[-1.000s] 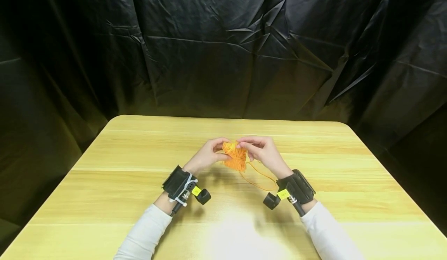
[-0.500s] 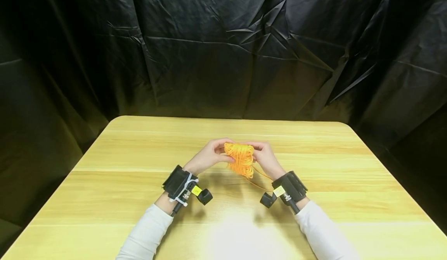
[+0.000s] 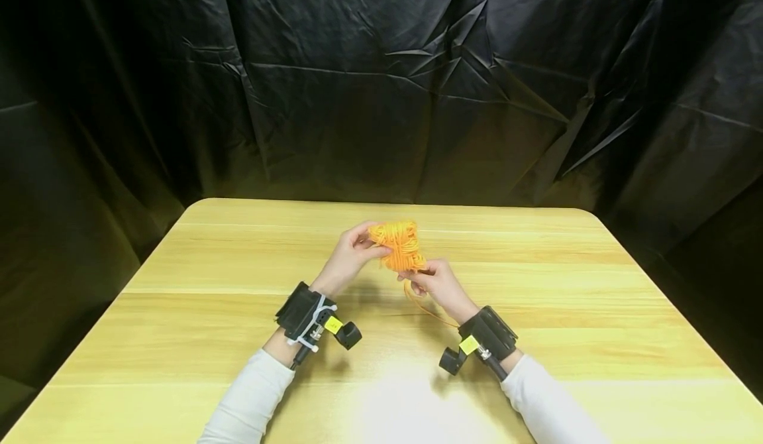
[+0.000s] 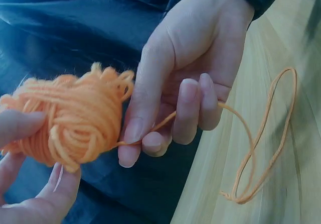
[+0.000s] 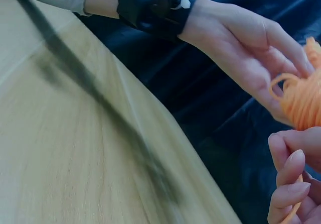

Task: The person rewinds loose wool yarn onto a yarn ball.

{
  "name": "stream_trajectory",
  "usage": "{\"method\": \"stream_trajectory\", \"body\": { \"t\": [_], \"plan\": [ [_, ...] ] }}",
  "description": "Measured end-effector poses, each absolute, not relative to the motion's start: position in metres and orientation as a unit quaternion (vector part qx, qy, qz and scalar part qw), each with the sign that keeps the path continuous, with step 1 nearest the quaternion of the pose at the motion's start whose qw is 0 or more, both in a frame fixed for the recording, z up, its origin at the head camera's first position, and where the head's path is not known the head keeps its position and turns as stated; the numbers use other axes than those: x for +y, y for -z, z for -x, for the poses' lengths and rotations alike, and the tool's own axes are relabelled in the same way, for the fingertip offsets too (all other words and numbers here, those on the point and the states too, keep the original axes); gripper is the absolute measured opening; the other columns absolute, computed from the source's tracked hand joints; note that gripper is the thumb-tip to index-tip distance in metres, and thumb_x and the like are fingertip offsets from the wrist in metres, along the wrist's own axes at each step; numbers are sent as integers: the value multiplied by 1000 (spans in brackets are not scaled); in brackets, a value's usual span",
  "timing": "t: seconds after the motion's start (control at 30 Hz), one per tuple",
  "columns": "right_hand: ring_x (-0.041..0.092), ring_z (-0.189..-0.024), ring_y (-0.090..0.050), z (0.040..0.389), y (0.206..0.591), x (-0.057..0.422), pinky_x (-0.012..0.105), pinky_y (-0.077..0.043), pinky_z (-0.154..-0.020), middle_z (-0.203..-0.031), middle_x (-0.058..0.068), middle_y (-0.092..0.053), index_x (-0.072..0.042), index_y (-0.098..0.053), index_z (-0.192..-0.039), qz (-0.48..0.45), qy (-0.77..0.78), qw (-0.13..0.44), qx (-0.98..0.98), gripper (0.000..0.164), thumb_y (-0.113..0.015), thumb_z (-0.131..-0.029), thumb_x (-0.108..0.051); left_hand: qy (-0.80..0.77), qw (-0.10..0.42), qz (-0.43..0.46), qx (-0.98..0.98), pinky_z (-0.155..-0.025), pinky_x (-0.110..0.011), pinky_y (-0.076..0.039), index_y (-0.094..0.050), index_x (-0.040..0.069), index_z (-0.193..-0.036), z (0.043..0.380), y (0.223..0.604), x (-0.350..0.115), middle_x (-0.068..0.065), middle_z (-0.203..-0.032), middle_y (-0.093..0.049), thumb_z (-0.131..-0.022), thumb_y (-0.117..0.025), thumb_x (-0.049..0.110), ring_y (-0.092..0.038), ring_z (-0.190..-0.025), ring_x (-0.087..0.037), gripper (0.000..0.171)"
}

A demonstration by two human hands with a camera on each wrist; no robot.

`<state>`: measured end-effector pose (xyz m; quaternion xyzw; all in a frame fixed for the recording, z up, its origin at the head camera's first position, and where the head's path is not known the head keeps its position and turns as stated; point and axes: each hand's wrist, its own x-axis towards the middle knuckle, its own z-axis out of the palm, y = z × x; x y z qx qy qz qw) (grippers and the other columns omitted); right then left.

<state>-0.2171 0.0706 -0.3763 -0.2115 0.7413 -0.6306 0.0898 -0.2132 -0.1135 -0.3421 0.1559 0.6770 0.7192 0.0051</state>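
My left hand (image 3: pixel 348 255) grips a bundle of orange yarn (image 3: pixel 401 242) above the table, thumb on its near side and fingers behind. In the left wrist view the wound yarn (image 4: pixel 85 118) shows loops along its upper edge. Just below and right of the bundle, my right hand (image 3: pixel 441 286) pinches the strand between thumb and forefinger, close to where it leaves the bundle. The strand runs on through the curled fingers (image 4: pixel 188 111) of that hand. Beyond them, a loose loop of yarn (image 4: pixel 271 128) hangs down.
A light wooden table (image 3: pixel 238 245) with rounded far corners lies below both hands. Black sheeting (image 3: pixel 334 99) hangs behind it. Each wrist wears a black strap with a small camera (image 3: pixel 348 335).
The left hand has lifted the yarn bundle up and slightly left. From the bundle's upper right side, the right hand has come down to its lower corner, where it pinches the strand.
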Motion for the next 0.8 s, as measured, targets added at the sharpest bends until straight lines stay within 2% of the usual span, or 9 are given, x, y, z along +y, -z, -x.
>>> {"method": "stream_trajectory", "body": {
  "t": [0.13,0.3,0.37,0.43,0.53,0.63,0.8],
  "plan": [
    [5,-48,-39,214,372,70,17,-30,-45,-68,-3,-61,12,-63,-95,237,604,84,756,25,-57,-86,-11,-721,-20,-134,680,-87,-28,-45,-52,-1,-112,215,343,-114,-13,-109,-58,-79,-63,0,-55,-105,-20,34],
    [6,-49,-38,211,366,71,17,-31,-46,-79,16,-63,8,-63,-100,251,582,92,768,23,-57,-86,-9,-701,-50,-128,700,-86,-28,-46,-53,-3,-110,217,344,-115,-15,-108,-59,-78,-64,-2,-55,-104,-22,34],
    [6,-49,-38,210,362,71,17,-33,-45,-80,16,-63,7,-64,-100,253,573,92,774,22,-57,-86,-9,-690,-58,-129,710,-86,-28,-45,-54,-3,-109,218,344,-115,-16,-107,-59,-77,-64,-2,-55,-103,-23,33],
    [7,-49,-38,209,357,72,18,-34,-45,-78,12,-64,4,-64,-100,256,563,88,781,21,-57,-86,-10,-675,-63,-131,723,-85,-29,-45,-55,-3,-109,219,346,-116,-17,-106,-60,-77,-64,-3,-55,-103,-24,34],
    [9,-51,-40,208,346,74,19,-36,-47,-76,4,-64,1,-65,-100,260,551,81,789,21,-58,-86,-13,-656,-51,-133,741,-82,-29,-46,-55,-2,-109,219,349,-117,-17,-105,-60,-77,-64,-3,-56,-101,-25,33],
    [10,-53,-42,208,336,77,19,-37,-49,-74,8,-61,0,-65,-100,266,556,73,784,22,-59,-86,-15,-643,-17,-142,752,-80,-29,-47,-55,0,-110,218,351,-118,-16,-106,-61,-78,-63,-1,-56,-101,-25,34],
    [10,-52,-41,214,323,81,20,-34,-47,-80,15,-62,2,-65,-100,275,589,39,759,21,-58,-86,-12,-621,25,-191,760,-80,-30,-48,-55,-1,-110,216,352,-117,-16,-104,-61,-78,-63,-1,-57,-99,-24,33]
  ]
}}
